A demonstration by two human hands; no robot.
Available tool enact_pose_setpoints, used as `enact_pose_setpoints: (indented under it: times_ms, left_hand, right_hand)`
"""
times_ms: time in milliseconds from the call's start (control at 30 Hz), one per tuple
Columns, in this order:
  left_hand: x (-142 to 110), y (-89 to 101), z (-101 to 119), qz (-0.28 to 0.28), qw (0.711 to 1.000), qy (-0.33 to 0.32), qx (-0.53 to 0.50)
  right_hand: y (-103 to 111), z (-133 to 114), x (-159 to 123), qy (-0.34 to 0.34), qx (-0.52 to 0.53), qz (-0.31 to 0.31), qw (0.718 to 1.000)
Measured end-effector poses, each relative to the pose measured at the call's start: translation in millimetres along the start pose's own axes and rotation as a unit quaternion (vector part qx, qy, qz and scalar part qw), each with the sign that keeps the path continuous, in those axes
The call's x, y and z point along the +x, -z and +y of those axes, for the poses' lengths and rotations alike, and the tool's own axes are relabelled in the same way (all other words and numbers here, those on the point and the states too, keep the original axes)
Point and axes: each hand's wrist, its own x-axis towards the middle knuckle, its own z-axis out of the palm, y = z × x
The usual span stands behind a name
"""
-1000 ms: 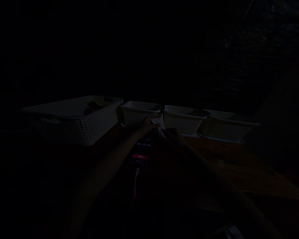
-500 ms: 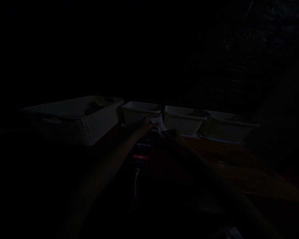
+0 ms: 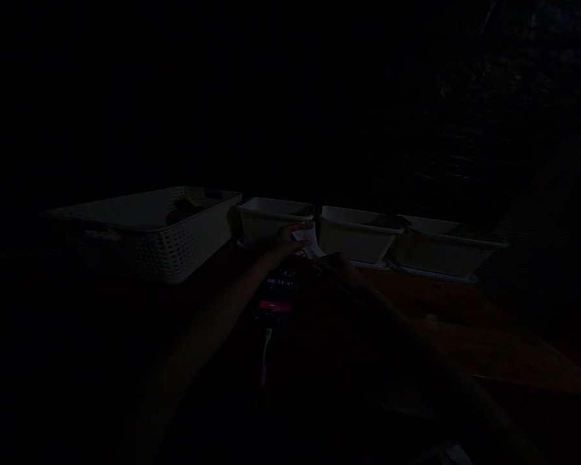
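Observation:
The scene is very dark. My left hand [image 3: 286,240] grips the upper left side of a small white sheet [image 3: 308,241] that looks like paper or thin cloth. At its lower right corner my right hand [image 3: 336,265] has its fingers closed on the same sheet; their detail is lost in shadow. Under and just in front of the hands lies a phone [image 3: 277,300] with a lit timer and a red button. A white cable [image 3: 267,341] runs from the phone's near end.
To the left stands a large white perforated basket [image 3: 174,252] with a dark reddish and yellow item inside. Behind the hands stand three white bins in a row: a left bin [image 3: 256,223], a middle bin [image 3: 356,242] and a right bin [image 3: 440,248]. The wooden table [image 3: 465,336] stretches right.
My right hand has shifted slightly, and the sheet's lower end has moved a little with it. My left hand keeps nearly the same place.

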Motion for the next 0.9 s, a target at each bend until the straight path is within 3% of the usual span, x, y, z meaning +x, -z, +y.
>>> enact_pose_setpoints:
  times_ms: [433,900]
  left_hand:
    - [-1.5,-1.2,5.5,0.005,1.000,-0.002,-0.017]
    - [0.9,4.5,5.6,0.038,0.999,-0.006,0.021]
  right_hand:
    - [0.3,-37.1,-23.3,-0.049,-0.030,-0.013,0.998]
    - [3.6,-43.8,-29.0,-0.056,-0.039,-0.033,0.997]
